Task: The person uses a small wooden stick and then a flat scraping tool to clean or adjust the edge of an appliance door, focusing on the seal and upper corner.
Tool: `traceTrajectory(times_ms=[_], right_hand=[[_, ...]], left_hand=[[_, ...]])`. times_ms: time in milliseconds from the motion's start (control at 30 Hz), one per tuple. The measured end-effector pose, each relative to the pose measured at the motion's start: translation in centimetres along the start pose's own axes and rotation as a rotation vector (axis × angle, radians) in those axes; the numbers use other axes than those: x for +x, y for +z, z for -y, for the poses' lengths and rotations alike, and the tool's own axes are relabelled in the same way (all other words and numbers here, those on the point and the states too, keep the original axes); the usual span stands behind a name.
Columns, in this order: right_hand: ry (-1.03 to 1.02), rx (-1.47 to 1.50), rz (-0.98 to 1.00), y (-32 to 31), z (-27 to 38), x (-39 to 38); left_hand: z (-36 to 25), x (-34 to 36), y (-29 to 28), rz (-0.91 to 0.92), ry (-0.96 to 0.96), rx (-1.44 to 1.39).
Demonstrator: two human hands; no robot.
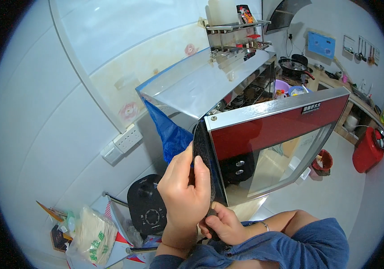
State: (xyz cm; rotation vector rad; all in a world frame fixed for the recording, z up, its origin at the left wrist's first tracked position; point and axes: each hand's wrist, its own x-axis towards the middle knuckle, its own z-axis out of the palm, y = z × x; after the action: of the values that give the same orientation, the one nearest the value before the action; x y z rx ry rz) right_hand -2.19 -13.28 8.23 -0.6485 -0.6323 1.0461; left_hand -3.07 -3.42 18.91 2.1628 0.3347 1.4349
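Note:
A tall cabinet [192,89] with a shiny metal top stands against the wall, its door [263,130] swung outward. The door has a silver frame, a red panel and a glass pane. Along the door's left edge runs a dark, fuzzy-looking strip [204,163]; whether it is cloth or part of the door I cannot tell. My left hand [184,184] is closed on the upper part of this strip, thumb pressed against it. Lower down, my right hand [227,225] curls its fingers round the strip's dark lower end. A blue plastic bag [167,132] hangs behind my left hand.
A black round-cornered appliance [146,206] and a bag of pale sticks [94,235] stand at lower left. A white power strip [122,143] is on the wall. Farther right are a wok [292,66] on the counter, a small red bin [321,162] and a larger red bucket [367,152].

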Motion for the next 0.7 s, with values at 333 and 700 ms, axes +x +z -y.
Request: traceTrajectory(times_ms=[333,700], right_hand=[[-0.038,0.015,0.002,0.3,-0.6,0.5],[-0.016,-0.049,-0.047,-1.3,-1.0,0.2]], left_hand=[[0.3,0.1,-0.2,0.039,0.014,-0.015],[1.2,-1.2,0.5,-0.016,0.051,0.076]])
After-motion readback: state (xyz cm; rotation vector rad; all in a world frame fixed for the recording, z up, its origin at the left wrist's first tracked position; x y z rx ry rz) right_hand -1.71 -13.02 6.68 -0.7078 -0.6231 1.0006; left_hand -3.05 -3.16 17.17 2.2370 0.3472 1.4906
